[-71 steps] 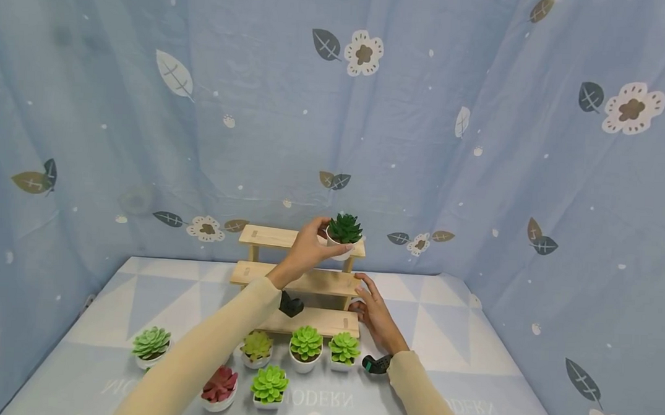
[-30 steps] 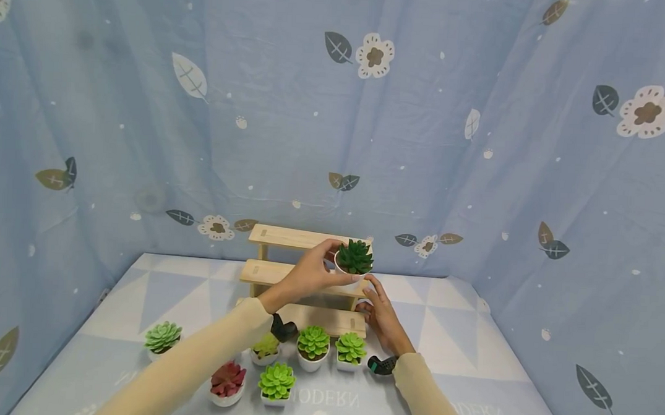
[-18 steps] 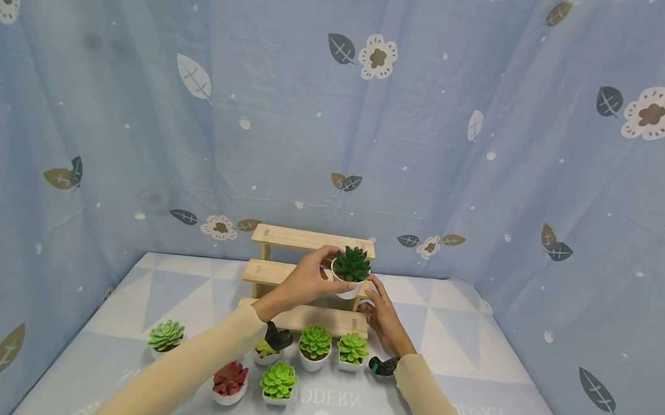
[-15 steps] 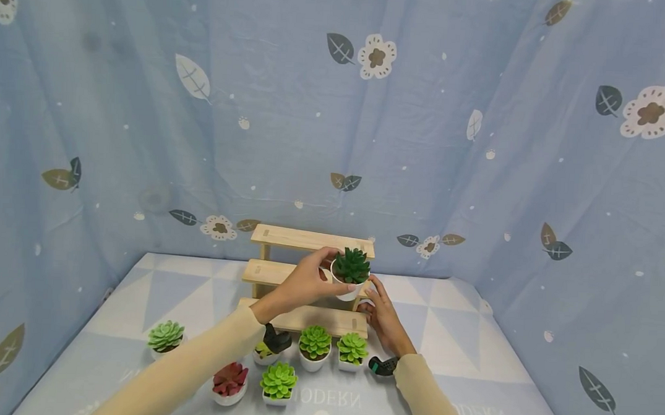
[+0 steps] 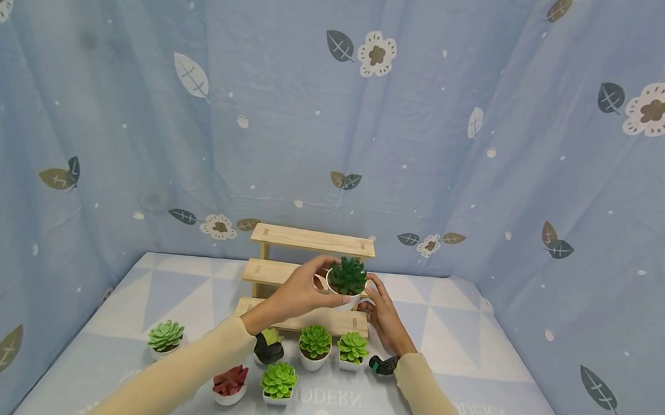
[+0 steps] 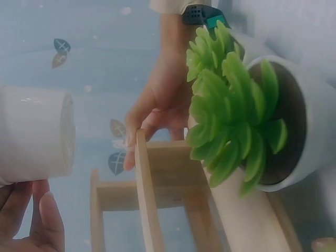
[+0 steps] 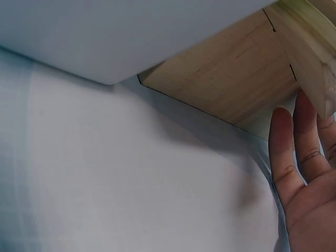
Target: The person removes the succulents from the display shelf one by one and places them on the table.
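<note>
My left hand (image 5: 301,293) grips the white pot of a dark green succulent (image 5: 348,277), thumb in front and fingers behind. It holds the pot upright, in front of the middle and bottom tiers at the right end of a three-tier wooden shelf stand (image 5: 305,318). In the left wrist view only the smooth side and base of that white pot (image 6: 34,134) show. At the right end of the middle board, my right hand (image 5: 382,312) holds the stand, with fingers above and below the board. Several fingers (image 7: 283,152) of it appear by the wood in the right wrist view.
Before the stand sit bright green succulents (image 5: 315,343) (image 5: 352,351) (image 5: 278,381), a red one (image 5: 230,382) and a yellow-green one (image 5: 272,336) partly behind the left wrist's black camera (image 5: 268,350). A pale green succulent (image 5: 165,336) stands farther left. A blue patterned curtain (image 5: 292,107) hangs behind.
My left hand has brought the dark green succulent down from the top tier's height to the lower tiers, drifting slightly left lately. My right hand keeps its place at the stand.
</note>
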